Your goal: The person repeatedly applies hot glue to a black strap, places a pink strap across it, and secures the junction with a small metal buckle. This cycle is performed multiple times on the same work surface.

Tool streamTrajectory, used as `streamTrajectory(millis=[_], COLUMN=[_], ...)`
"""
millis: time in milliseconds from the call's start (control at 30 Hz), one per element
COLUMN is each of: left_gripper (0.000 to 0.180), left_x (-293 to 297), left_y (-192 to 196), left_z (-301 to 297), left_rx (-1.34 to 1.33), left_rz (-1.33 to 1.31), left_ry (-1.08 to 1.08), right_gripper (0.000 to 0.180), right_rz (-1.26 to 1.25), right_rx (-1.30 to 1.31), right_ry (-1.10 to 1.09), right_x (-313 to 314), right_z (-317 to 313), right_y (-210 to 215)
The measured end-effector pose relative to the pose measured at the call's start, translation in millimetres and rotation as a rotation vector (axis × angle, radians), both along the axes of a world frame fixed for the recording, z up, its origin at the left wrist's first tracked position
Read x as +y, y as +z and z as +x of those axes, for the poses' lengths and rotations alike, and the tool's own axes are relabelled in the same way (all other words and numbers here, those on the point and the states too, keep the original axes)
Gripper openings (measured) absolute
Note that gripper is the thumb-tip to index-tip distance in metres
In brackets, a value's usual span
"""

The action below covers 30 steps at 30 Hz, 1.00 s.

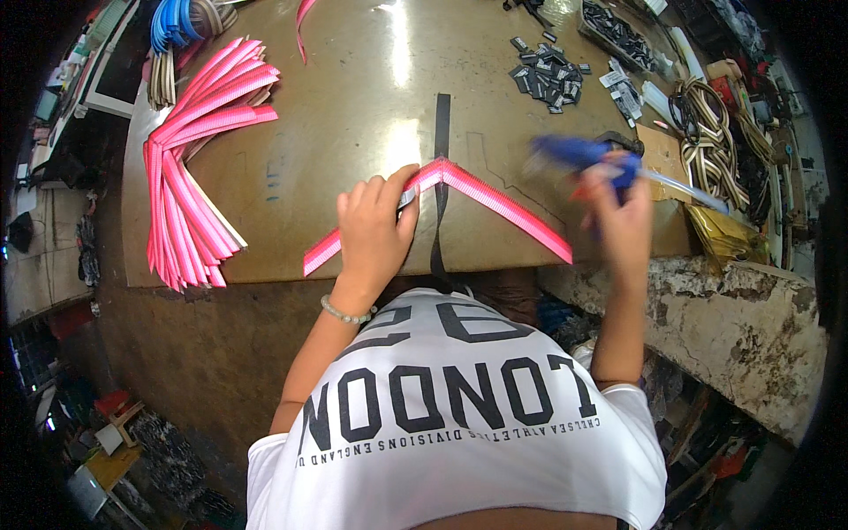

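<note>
A pink ribbed strap (pixel 512 212), bent into an upside-down V, lies near the table's front edge. Its peak touches a narrow black strap (pixel 442 124) that runs from the table toward my body. My left hand (pixel 375 216) is closed over the left arm of the pink strap. By its thumb and fingertips shows a small dark and pale label (pixel 407 197), partly hidden. To the right of the strap, my right hand (pixel 621 208) is raised and wrapped round a blue glue gun (pixel 574 155), blurred by motion. A pale glue stick (pixel 685 188) sticks out of the gun's back.
Many bent pink straps (pixel 190 168) are stacked at the left of the table (pixel 353 79). Small black labels (pixel 549 72) lie in a heap at the far right, near a box of dark pieces (pixel 618 35). Coiled striped cords (pixel 707 132) and a gold sheet (pixel 729 234) lie at the right.
</note>
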<state>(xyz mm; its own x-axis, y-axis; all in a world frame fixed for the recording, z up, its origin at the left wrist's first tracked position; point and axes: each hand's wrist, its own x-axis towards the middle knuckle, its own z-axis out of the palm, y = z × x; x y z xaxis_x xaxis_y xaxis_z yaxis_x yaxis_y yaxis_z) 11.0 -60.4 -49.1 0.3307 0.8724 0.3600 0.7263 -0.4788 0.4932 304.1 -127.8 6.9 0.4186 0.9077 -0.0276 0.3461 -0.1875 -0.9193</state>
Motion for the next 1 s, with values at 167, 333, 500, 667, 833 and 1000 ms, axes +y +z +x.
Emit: streamTrajectory(millis=[167,333,500,667,833,1000], left_gripper=[0.048,0.059,0.059,0.039,0.019,0.017], left_x=[-2.5,-11.5,-12.4,-11.9,-11.8,-13.9], left_y=[10.2,31.6,39.8,34.7,27.6,25.2], left_z=[-3.2,1.0,14.5,5.2,-10.0,5.4], left_rx=[-0.296,-0.438,-0.383,-0.678,-0.952,-1.063], left_rz=[-0.1,-0.409,-0.533,-0.775,-1.02,-0.912], left_ry=[0.003,-0.061,-0.223,-0.319,-0.152,-0.125], right_gripper=[0.055,0.066,0.049,0.017,0.015,0.016], right_rz=[-0.051,-0.819,0.194,0.039,-0.055,0.264], right_rx=[-0.65,-0.734,-0.317,0.368,0.606,0.012], right_ry=[-0.693,-0.564,0.563,0.503,0.291,0.16], right_x=[-3.7,-29.6,4.8,32.3,32.7,23.4], right_z=[104.7,66.5,-72.8,-107.7,-101.8,-124.2], right_y=[-22.7,33.7,19.4,-2.5,1.8,-6.4])
